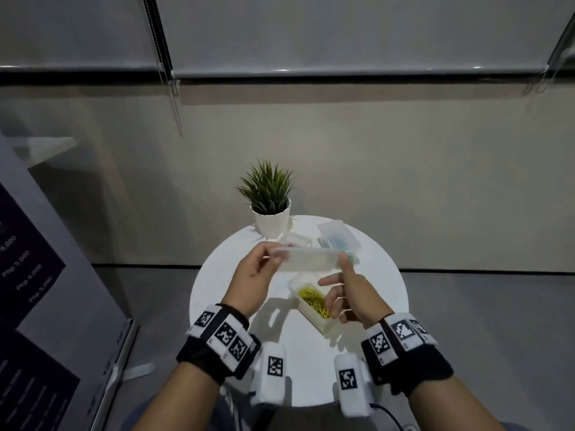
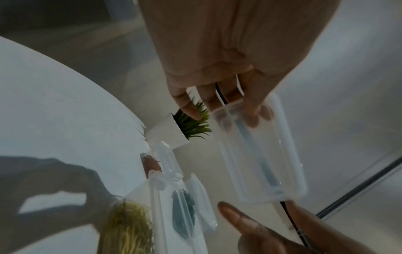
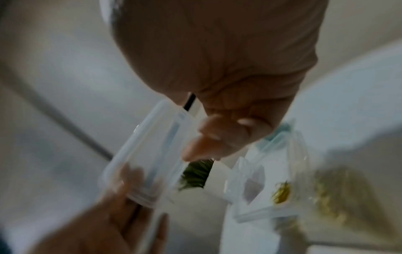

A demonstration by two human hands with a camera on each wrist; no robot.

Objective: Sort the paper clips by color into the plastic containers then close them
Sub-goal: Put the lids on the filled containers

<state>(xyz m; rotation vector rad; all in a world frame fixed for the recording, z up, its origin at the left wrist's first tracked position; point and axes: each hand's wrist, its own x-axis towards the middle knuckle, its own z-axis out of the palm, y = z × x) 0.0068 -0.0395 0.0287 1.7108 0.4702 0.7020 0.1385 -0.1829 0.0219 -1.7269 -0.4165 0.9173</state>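
A clear plastic lid [image 1: 308, 259] [image 2: 261, 154] [image 3: 147, 154] hangs lengthwise above the round white table [image 1: 379, 293]. My left hand [image 1: 264, 259] [image 2: 217, 96] pinches its left end; its fingertips show through the plastic. My right hand [image 1: 342, 272] [image 3: 206, 141] has its index finger against the lid's right end, with the thumb stretched out just below and apart from it. Under the lid, an open clear container of yellow paper clips [image 1: 312, 303] [image 2: 126, 226] lies on the table. A container with blue clips [image 1: 340, 237] [image 2: 183, 211] and one with red clips [image 1: 300, 241] [image 2: 150, 163] stand farther back.
A small potted plant [image 1: 269, 200] in a white pot stands at the table's far edge, just behind the containers. The table is small; its rim drops off to grey floor on all sides. A dark banner stands at the left.
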